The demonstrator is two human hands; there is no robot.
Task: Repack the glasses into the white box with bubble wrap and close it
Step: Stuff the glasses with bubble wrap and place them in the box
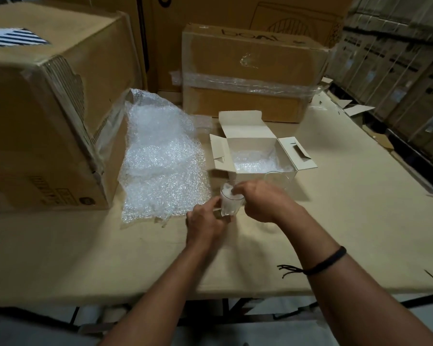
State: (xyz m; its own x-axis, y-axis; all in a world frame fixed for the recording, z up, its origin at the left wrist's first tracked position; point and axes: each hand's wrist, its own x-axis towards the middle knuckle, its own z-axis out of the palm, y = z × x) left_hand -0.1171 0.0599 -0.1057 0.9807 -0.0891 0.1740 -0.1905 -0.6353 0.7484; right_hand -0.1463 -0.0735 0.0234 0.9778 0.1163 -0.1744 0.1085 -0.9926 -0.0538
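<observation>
Glass (231, 202): low centre of frame, lifted just off the cardboard-covered table (335, 221), in front of the white box (248, 176) and near its left corner.

Left hand (205, 223): fingers curled round the glass's lower left side. There may be a handle there; blur hides it.

Right hand (260, 203): fingertips bunched together at the mouth of the glass, on a wad of bubble wrap (229, 204) that fills most of the inside. Whether they pinch the wad or only press it, I cannot tell.

Second glass (276, 182): stands bare against the box's front wall, right of the hands, with no wrap in it that I can see.

The white box is open, all flaps out, with a bubble wrap lining (253, 161) on its floor. A large bubble wrap sheet (160, 166) lies to its left, against a big carton (48, 121). A taped carton (253, 71) stands behind.

My read: the stuffing step is on, and the first glass is not yet boxed.

To do it well, I would:
- keep the left grip low and firm;
- push the wad straight down with flat fingertips, not sideways against the rim;
- leave no wrap trailing over the lip;
- watch the right wrist, which sits close to the second glass and could tip it.
</observation>
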